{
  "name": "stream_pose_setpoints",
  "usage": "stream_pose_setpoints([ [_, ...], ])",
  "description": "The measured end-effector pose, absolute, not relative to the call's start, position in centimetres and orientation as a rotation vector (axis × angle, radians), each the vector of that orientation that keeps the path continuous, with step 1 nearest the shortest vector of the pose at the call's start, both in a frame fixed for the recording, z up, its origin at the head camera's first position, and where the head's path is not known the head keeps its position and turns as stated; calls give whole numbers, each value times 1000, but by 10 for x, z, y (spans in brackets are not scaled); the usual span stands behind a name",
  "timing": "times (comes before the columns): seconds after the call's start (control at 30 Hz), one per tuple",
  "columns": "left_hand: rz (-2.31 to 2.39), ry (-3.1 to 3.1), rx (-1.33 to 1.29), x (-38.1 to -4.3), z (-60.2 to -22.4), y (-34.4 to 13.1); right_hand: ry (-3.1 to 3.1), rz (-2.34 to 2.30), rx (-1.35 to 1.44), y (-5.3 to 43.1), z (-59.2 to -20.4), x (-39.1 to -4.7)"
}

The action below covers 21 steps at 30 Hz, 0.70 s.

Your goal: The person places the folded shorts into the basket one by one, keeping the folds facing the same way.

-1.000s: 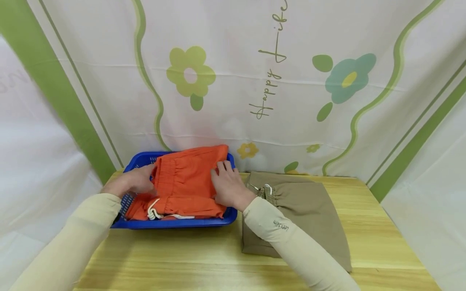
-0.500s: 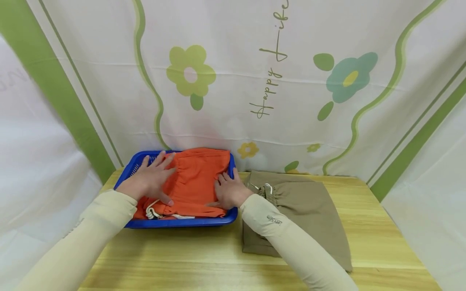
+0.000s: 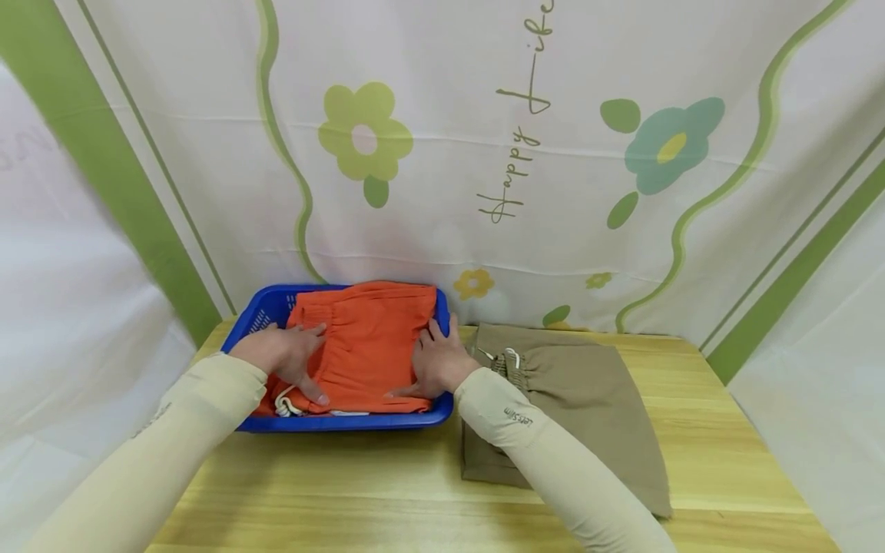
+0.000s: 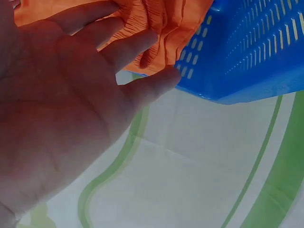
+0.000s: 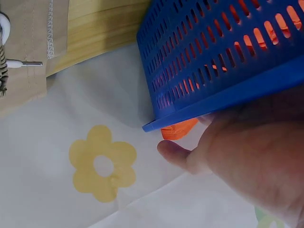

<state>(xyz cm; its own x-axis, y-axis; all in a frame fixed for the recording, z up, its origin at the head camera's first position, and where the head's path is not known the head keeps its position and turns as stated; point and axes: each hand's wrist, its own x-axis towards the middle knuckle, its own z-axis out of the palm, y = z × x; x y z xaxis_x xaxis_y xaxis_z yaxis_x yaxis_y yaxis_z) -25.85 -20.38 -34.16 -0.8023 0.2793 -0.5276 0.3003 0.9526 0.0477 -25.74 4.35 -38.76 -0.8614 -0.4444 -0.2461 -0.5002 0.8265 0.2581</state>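
A folded orange drawstring garment (image 3: 373, 346), probably shorts, lies in a blue plastic basket (image 3: 346, 422) with slotted walls. My left hand (image 3: 285, 357) rests along the garment's gathered waistband side, thumb and fingers spread. In the left wrist view, the palm and straight fingers of this left hand (image 4: 61, 99) show beside the orange cloth (image 4: 183, 19). My right hand (image 3: 440, 361) is at the basket's right end, with its thumb on the cloth and its fingers near the rim. The basket wall (image 5: 213, 61) partly hides that right hand (image 5: 256, 152) in the right wrist view.
Right of the basket, a folded brown garment (image 3: 581, 407) with a white drawstring lies on the wooden table (image 3: 387, 491). A white curtain (image 3: 429, 177) with printed flowers hangs right behind the table, and further curtains flank both sides.
The orange garment has settled lower and flatter in the basket. My left hand moved from its left edge onto it, then a little nearer the front. My right hand shifted slightly towards the right rim.
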Motion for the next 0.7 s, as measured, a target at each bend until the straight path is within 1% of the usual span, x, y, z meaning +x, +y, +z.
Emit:
stream_pose_setpoints([
  [0.23,54,2498,351,-263,-343,-207,2833,352,-773,50,-388,-263],
  [0.37,2,2585,430,-264,-338,-205,2864,234,-843,53,-383,-267],
  [0.53,-115,2691,574,-266,-332,-201,2838,213,-951,52,-372,-274],
  [0.7,-180,2651,549,-268,-334,-203,2731,274,-948,47,-365,-280],
])
